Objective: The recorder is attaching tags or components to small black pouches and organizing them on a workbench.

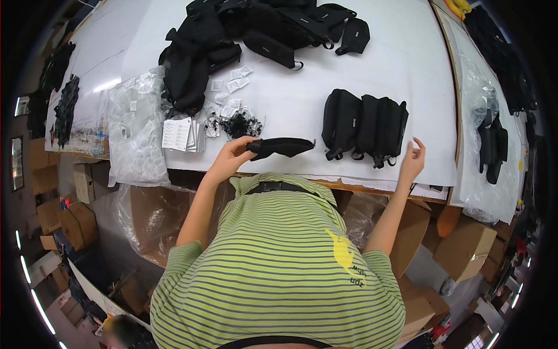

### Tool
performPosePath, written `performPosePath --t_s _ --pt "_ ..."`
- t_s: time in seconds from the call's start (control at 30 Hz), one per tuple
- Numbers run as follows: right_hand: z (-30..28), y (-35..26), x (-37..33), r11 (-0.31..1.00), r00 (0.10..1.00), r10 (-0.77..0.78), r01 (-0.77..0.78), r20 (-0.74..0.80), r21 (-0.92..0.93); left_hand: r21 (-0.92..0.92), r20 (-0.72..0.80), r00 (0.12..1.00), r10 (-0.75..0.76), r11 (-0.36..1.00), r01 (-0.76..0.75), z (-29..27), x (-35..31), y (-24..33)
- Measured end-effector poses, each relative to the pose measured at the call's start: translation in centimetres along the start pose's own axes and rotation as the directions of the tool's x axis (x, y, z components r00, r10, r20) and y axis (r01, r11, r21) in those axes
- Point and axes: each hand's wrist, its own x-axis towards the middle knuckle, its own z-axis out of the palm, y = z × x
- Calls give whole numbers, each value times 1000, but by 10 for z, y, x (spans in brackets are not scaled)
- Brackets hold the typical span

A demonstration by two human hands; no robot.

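The left hand (235, 154) is clamping the near end of a black pouch (282, 147), thumb and fingers pinching its left tip. The pouch is lying lengthwise across the view, pointing to the right, over the near edge of the white tabletop (293, 96); whether it is touching the surface, I cannot tell.

The right hand (414, 154) is hovering just right of a row of black pouches (365, 125), its fingers curling; I cannot tell whether the fingertips are meeting or holding anything small. The row is standing close together near the front edge, with loops showing at the near ends.

Just beyond the left hand, a tangle of black cords (241, 124) is lying on the tabletop, and a stack of white cards (180, 135) is sitting to its left. Small white packets (238, 84) are lying scattered behind the cords. Further left, a clear bag (136, 131) is holding more white packets and is hanging over the front edge. A large heap of black pouches (197, 70) is spreading across the far left and middle.

The person is wearing a green striped shirt (279, 262), and cardboard boxes (410, 238) are standing below the tabletop.
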Motion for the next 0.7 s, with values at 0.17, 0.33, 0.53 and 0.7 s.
performPosePath --t_s 0.17,0.33,0.53,0.7 --pt "69 -68 -65 936 705 -351 286 617 205 -221 48 974 -222 948 227 7 17 6" --pt "128 -41 -104 982 558 -96 188 824 -13 93 -244 969 -34 994 59 -11 57 -36" --pt "123 -30 -104 994 742 -82 109 665 2 868 -428 730 533 468 167 -61 62 -43" --pt "118 -41 -106 998 736 -54 13 675 67 678 -566 767 304 701 223 -64 48 -8"
